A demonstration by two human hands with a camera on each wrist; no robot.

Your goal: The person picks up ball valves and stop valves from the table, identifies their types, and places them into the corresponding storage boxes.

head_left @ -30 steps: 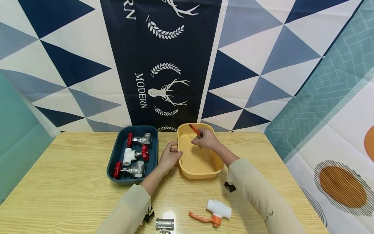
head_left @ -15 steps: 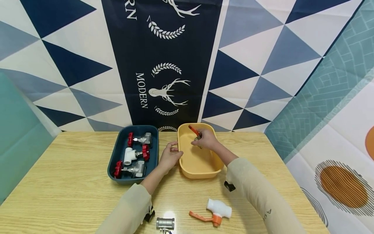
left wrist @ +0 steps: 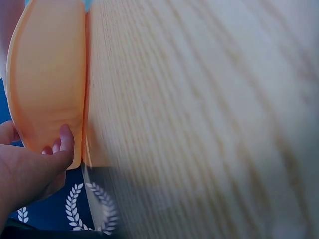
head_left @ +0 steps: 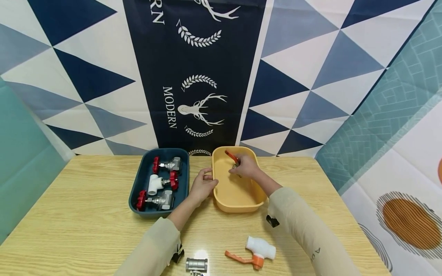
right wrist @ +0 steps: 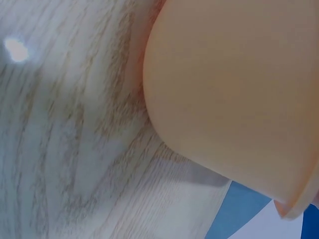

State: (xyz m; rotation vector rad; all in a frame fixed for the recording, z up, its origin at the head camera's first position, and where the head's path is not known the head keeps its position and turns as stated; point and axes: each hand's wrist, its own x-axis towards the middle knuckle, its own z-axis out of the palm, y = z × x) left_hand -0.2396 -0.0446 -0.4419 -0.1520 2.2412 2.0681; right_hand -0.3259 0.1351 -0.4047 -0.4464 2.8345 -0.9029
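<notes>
My right hand (head_left: 246,168) is inside the yellow plastic bin (head_left: 238,209) and pinches a ball valve with a red lever (head_left: 231,156). The valve's body is mostly hidden behind the fingers. At the bin's left side, my left hand (head_left: 202,187) grips the rim, thumb at the edge and other fingers against the outer wall. The left wrist view shows this left hand (left wrist: 35,167) on the bin wall (left wrist: 47,74). In the right wrist view the bin's outer wall (right wrist: 229,94) fills much of the frame, and the held valve is out of sight.
Left of the yellow bin stands a dark blue bin (head_left: 132,191) holding three red-handled valves (head_left: 162,199). Nearer on the wooden table (head_left: 86,230) lie a white ball valve with an orange lever (head_left: 260,249) and a metal valve (head_left: 197,264). A patterned cloth hangs behind.
The head view has shifted very slightly, so everything appears a little farther right. Both hands keep nearly the same places and holds.
</notes>
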